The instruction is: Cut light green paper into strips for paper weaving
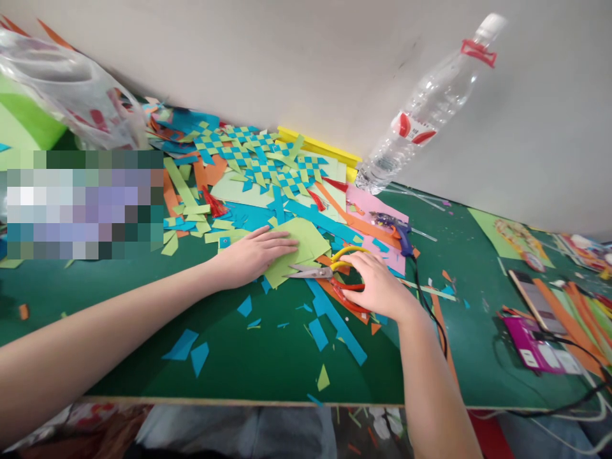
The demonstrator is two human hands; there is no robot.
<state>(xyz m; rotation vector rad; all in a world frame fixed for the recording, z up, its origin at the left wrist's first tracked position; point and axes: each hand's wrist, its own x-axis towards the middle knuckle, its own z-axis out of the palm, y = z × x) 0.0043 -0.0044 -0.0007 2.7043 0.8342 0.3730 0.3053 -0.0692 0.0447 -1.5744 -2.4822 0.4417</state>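
Observation:
My left hand (248, 255) lies flat, fingers stretched out, on a light green sheet of paper (306, 236). At the sheet's lower right edge is a pair of scissors (318, 272), its pointed blades parted and directed left. One handle loop is yellow, the other red. My right hand (377, 284) grips these handles, with the thumb at the red loop and the fingers at the yellow one. Beyond my left hand, several blue-and-green woven paper pieces (262, 159) are heaped. Blue paper strips (337, 319) and scraps lie around the scissors.
A clear plastic bottle (425, 108) stands against the wall. Near it, a purple glue gun (404, 239) rests on pink paper (389, 261); its cable runs toward the front edge. A plastic bag (71, 83) stands at left. A phone (535, 299) and magenta packet (530, 344) lie at right.

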